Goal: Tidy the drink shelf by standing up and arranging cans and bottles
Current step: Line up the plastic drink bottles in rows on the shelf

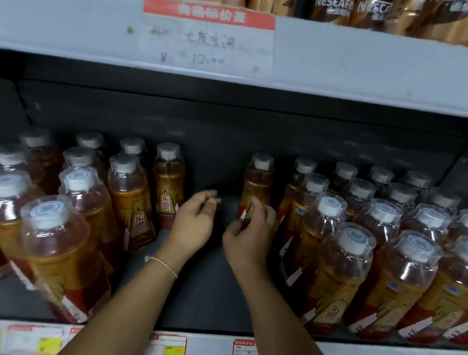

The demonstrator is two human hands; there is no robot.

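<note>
Amber drink bottles with white caps and gold-red labels stand upright in two blocks on the dark shelf (211, 294), with a gap between the blocks. My left hand (195, 222) hovers in the gap, just right of the left block's back bottle (168, 183). Its fingers are loosely curled, blurred, and hold nothing. My right hand (250, 238) is at the lower part of the right block's back-left bottle (258, 185). Thumb and fingers curl round its label.
The left block (60, 235) leans slightly. The right block (389, 261) fills the shelf to the right edge. The upper shelf's edge carries a handwritten price tag (208, 36), with coffee bottles (335, 5) above. Price labels (167, 348) line the front lip.
</note>
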